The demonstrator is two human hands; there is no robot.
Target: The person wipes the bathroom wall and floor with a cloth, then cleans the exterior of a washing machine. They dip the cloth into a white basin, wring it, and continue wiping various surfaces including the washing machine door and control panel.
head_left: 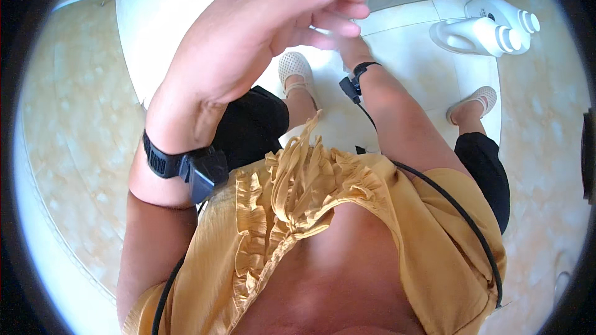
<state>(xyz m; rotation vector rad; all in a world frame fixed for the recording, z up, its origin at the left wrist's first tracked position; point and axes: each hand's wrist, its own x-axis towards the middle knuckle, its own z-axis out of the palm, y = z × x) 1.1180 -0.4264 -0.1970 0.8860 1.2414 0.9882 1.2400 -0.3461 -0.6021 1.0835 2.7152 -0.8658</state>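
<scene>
My left hand (264, 34) is loosely curled, apparently empty; my half-hidden right hand (355, 53) I cannot judge; white jugs (475, 34) sit rightward of it, presumably set aside.

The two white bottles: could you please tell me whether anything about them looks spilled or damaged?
Nothing clearly stands out: both bottles have caps on, and no spill or damage shows. Whether they stand or lie, I cannot tell.

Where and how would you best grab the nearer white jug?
Probably by the moulded handle of the nearer jug, coming from the person's side: the hollow there seems to offer a hold, while the other jug crowds its far side.
</scene>
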